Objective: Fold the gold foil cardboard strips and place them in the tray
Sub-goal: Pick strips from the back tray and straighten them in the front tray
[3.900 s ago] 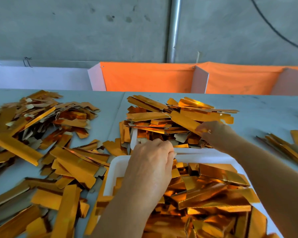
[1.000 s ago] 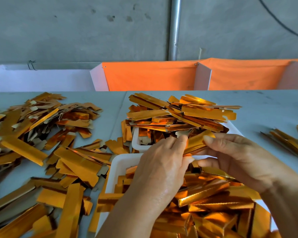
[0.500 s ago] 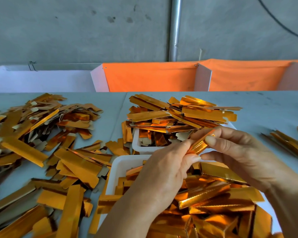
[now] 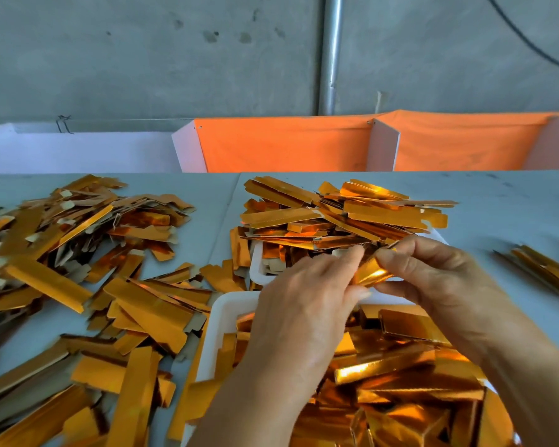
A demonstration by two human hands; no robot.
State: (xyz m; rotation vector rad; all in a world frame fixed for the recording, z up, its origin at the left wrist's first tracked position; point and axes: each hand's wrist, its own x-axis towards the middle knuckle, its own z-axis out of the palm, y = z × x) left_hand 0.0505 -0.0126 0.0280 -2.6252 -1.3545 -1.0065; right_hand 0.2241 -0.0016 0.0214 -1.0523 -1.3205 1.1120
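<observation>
Both hands have drawn closer together over the last half second, and the strip between them now stands more on end, its upper tip poking up past the right fingertips. The left hand (image 4: pixel 307 304) pinches the lower end of the gold foil strip (image 4: pixel 370 272) between thumb and fingers; the right hand (image 4: pixel 439 285) pinches the upper end the same way. The two grips sit that close probably because the card is being creased along its length, each hand bracing one side of the fold.

They work just above the far rim of the near tray (image 4: pixel 220 321), a white one at the near edge of the worktop (image 4: pixel 497 208) already heaped with folded pieces, so a finished strip would only need to be dropped straight down. Just beyond it stands a second white tray (image 4: pixel 255 269), piled high with flat strips, within easy reach for the next pick. More loose strips (image 4: pixel 78 269) lie scattered over the left half of the worktop, and a smaller bunch (image 4: pixel 542 269) sits at its right edge.

No brand, label or writing can be read on anything.
</observation>
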